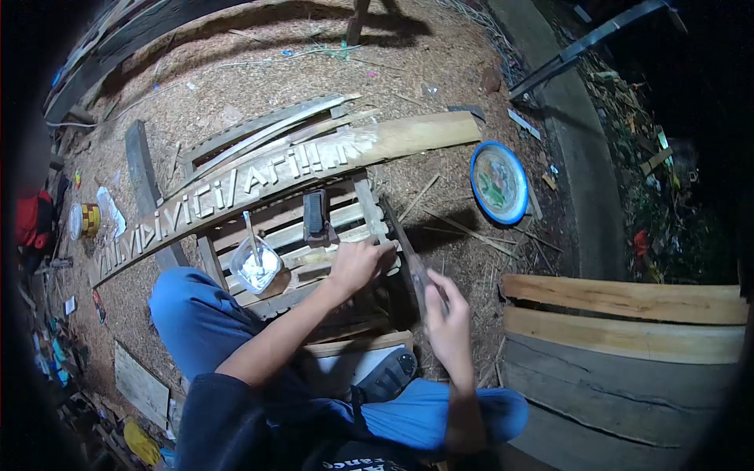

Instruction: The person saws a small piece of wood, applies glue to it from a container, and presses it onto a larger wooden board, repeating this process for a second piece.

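Note:
My left hand is closed over the right side of a slatted wooden crate, fingers pinched together; anything in them is hidden. My right hand grips a long, narrow, blade-like tool, which slants up and left past my left fingertips. Across the crate lies a long wooden plank with raised letters made of small wood strips. A clear plastic tub of white paste with a stick in it sits on the slats. Beside it rests a dark block like a brush.
A blue-rimmed round basin stands to the right on sawdust-covered ground. Wide boards lie at the lower right. A yellow can is at the far left. Thin wood offcuts lie around the crate. My bent knees flank the work.

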Tool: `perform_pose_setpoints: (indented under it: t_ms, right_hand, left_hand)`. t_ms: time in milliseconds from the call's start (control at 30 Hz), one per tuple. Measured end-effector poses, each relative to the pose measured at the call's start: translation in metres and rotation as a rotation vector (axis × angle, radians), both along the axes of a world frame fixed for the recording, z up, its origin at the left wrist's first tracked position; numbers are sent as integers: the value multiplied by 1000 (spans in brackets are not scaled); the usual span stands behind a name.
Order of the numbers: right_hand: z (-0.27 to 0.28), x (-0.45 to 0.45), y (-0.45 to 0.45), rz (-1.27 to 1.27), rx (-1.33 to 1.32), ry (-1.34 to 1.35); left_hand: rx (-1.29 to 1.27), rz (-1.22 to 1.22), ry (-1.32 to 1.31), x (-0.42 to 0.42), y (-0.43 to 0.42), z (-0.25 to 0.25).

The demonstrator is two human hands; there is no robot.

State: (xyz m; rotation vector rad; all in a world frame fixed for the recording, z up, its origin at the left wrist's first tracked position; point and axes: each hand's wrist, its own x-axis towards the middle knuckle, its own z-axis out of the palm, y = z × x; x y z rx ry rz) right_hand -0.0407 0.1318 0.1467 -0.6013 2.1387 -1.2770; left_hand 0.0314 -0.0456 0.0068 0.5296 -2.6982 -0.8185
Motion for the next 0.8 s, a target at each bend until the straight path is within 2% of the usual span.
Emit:
perform_pose_setpoints:
  t_ms: [200,367,500,567,600,700,800]
  right_hand:
    - [-24,-10,-16,-44,-10,11]
    - [-9,-2,7,-12,6,30]
    - [-28,-4,-12,6,-38,180]
    - [-4,3,2,27,-25,206]
    - [6,7,12,23,-47,135]
    - [-6,2,4,-5,-41,158]
    - [-18,-3,-10,-11,-38,83]
  left_hand:
    - [32,-8,-114,-4,3,5]
    - [-49,-31,-59,-2,1,0]
    - [-18,-28,-101,-3,7,3]
    - [-35,-46,-81,0,4,1]
    - [-35,-45,-89,1,4,6]
    - [-44,-34,-84,0,6,-5]
    - [-35,-32,-137,-1,7,6]
